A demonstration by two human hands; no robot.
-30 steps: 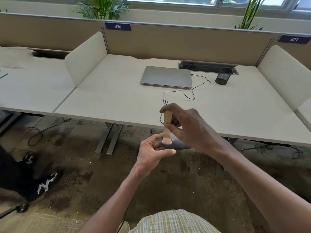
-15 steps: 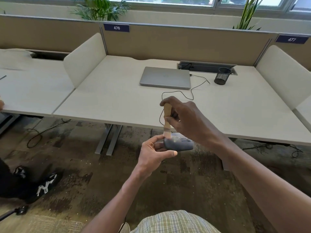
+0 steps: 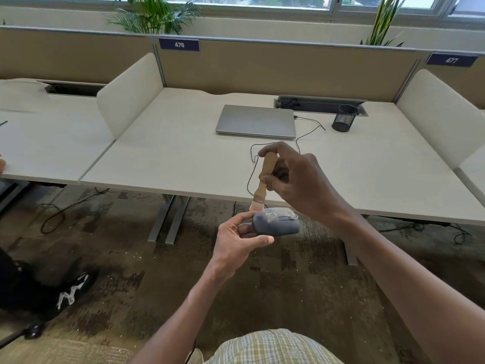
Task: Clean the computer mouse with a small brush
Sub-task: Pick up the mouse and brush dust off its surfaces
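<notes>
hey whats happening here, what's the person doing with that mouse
A person is cleaning a grey computer mouse held out in front of the desk. The left hand grips the mouse by its rear end, and the right hand holds a small wooden brush upright, bristles down at the rear of the mouse's top. Pale dust or smears show on the top. A closed laptop and a mesh pen cup sit on the desk behind.

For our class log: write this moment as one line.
left hand: holds mouse | right hand: holds brush | bristles at mouse's rear | dust remains
</notes>
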